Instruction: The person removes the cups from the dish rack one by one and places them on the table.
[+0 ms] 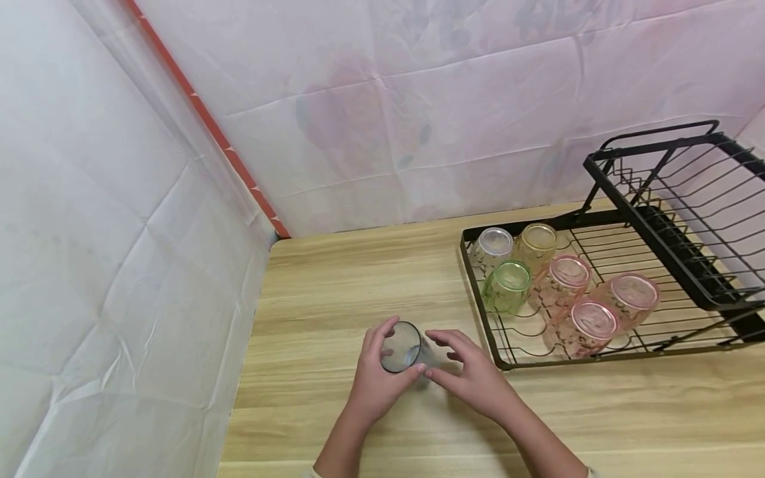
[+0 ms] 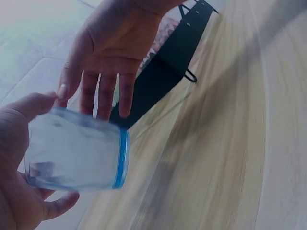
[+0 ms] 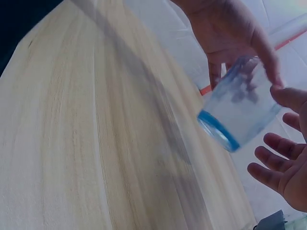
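Observation:
A clear bluish glass cup [image 1: 402, 346] is held above the table, its open mouth facing up in the head view. My left hand [image 1: 380, 378] grips it from the left, with the thumb on the near side and the fingers around the far side. In the left wrist view the cup [image 2: 76, 151] lies between thumb and fingers, its blue-tinted base toward the wood. My right hand [image 1: 472, 378] is just right of the cup, fingers spread and loosely bent. Its thumb [image 3: 288, 98] comes close to the left thumb at the cup; contact is unclear.
On the right stands a black two-tier dish rack [image 1: 499, 362]. Several tinted glasses stand upside down in its lower tray, including a green glass [image 1: 508, 285] and a yellow glass [image 1: 536, 245]. White sheeting [image 1: 149, 265] borders the wooden table [image 1: 323, 285] at left and back.

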Tool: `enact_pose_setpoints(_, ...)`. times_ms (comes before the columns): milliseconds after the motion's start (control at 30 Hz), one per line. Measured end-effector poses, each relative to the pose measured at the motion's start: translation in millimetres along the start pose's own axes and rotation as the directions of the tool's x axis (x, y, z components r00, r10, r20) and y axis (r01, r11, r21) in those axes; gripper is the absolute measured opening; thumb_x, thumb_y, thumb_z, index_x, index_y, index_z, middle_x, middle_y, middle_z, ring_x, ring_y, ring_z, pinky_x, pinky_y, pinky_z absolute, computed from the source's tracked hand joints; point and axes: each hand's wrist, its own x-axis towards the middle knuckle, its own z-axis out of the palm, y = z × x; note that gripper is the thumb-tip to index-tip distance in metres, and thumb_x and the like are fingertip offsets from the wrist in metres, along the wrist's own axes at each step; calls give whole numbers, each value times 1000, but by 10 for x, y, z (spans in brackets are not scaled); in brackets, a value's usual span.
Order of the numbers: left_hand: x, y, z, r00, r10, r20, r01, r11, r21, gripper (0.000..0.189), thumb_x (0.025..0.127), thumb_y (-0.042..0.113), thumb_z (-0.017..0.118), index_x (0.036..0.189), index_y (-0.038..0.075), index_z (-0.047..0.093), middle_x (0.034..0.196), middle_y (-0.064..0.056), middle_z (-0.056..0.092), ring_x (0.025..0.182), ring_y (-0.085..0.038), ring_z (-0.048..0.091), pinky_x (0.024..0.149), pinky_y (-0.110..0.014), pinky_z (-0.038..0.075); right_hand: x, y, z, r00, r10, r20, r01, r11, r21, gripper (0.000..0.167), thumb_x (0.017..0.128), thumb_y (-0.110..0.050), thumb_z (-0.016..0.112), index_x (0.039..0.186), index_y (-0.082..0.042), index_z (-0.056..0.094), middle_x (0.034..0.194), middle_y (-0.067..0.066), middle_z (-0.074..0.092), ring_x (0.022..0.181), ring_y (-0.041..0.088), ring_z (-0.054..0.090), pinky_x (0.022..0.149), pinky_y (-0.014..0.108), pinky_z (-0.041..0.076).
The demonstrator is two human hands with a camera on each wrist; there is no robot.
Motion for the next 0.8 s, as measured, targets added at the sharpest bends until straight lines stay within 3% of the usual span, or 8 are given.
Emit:
enact_pose_setpoints(133,25,-37,-39,996,54,-75,-39,983,181,81,75,33,86,144,34,43,143,4,42,131,-21,47,102,-47,46,11,-4,-34,998,-16,-55,10,994,-109,52,83,-20,79,131,-12,60,127,2,63,114,23,60,90,46,55)
enact_pose_setpoints(333,62,-124,-163,984,16,-175,28,969,246,80,71,25,89,141,29,49,141,4,43,129,-23,49,103,-50,45,42,67,-154,976,-93,-197,44,969,-243,49,80,-14,80,127,-10,63,125,9,64,116,30,60,96,53,49)
enact_pose_setpoints(433,81,-171,-239,978,-14,-207,72,959,275,80,71,23,89,141,25,50,142,0,43,128,-26,50,101,-51,47,56,120,-243,949,-152,-278,65,952,-299,47,79,-11,80,124,-9,65,123,10,65,116,29,59,99,48,47)
enact_pose_setpoints(633,123,-293,-419,964,-56,-259,137,942,305,79,73,23,88,141,26,49,145,-3,41,131,-31,47,102,-53,46,108,231,-459,872,-280,-401,130,923,-362,42,74,-3,79,116,-3,68,114,14,66,112,34,57,109,20,32)
enact_pose_setpoints(700,138,-334,-481,960,-69,-272,154,941,302,77,73,22,87,141,26,49,147,-4,40,133,-31,45,102,-54,45,118,268,-523,853,-304,-424,142,917,-372,41,73,-1,78,113,-1,68,112,15,66,111,37,55,109,21,31)
enact_pose_setpoints(800,156,-384,-570,955,-85,-283,175,935,308,76,74,22,87,141,24,49,150,-6,37,137,-33,41,103,-56,44,113,320,-598,843,-302,-445,125,915,-384,42,73,-1,77,113,1,68,115,19,63,115,42,51,112,32,32)
